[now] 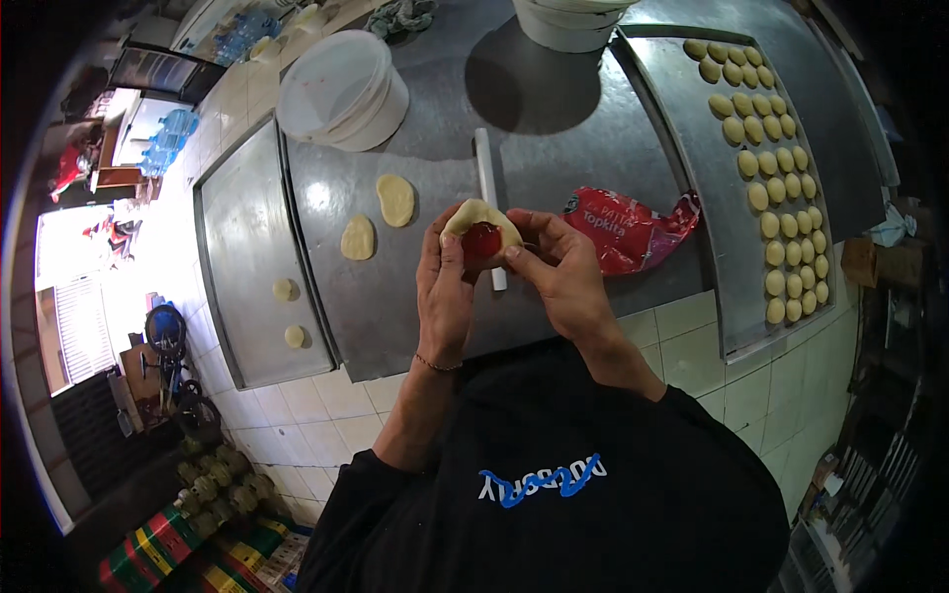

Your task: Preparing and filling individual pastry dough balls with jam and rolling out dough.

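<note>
Between my two hands, raised over the near edge of the metal table (445, 331), is a flattened piece of dough (476, 211) with a red filling (481, 240) in its middle. My left hand (445, 287) pinches its left edge, thumb in front. The right edge is pinched by my right hand (559, 267), thumb and fingers closed on it. Behind the dough lies a white rolling pin (484, 163), partly hidden by it. Two flat dough ovals (395, 201) rest to the left. A red plastic filling bag (628, 232) lies just right of my right hand.
A metal tray (232, 247) at left carries two small dough balls (285, 290). Another tray (727, 287) at right holds rows of dough balls (776, 190). A lidded white bucket (346, 94) stands far left, white tubs (568, 25) far centre, a cloth (400, 18) between them.
</note>
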Tool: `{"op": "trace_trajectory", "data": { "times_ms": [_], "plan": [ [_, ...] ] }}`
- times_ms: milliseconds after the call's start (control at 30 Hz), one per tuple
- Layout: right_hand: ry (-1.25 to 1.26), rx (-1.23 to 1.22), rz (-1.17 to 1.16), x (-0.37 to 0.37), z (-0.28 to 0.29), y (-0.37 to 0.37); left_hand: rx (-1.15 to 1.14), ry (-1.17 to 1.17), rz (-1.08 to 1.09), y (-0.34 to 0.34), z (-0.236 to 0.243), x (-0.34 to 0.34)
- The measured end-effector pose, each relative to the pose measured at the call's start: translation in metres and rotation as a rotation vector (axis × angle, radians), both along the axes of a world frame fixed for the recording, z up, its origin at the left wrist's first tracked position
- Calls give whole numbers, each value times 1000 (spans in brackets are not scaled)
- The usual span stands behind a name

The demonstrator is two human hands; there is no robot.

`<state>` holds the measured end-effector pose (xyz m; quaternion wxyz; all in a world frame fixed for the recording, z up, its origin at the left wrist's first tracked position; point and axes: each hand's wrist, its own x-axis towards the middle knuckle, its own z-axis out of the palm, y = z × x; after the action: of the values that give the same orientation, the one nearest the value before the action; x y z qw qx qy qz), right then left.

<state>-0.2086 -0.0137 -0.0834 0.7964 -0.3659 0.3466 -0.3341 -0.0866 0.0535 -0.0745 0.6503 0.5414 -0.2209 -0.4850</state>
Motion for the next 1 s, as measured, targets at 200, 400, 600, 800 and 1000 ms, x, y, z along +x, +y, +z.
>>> {"op": "trace_trajectory", "data": {
  "times_ms": [200,400,600,800,1000],
  "plan": [
    [96,193,44,56,-53,57,149,381,151,69,-41,60],
    [159,279,88,127,-67,128,148,-112,-178,153,-53,130],
    [-136,489,128,194,-35,183,57,-190,-304,208,-31,226],
    [-227,259,408,228,-15,195,5,-425,-350,228,1,276],
    [-60,-213,475,241,7,186,-34,-402,-322,238,16,291]
  ]
}}
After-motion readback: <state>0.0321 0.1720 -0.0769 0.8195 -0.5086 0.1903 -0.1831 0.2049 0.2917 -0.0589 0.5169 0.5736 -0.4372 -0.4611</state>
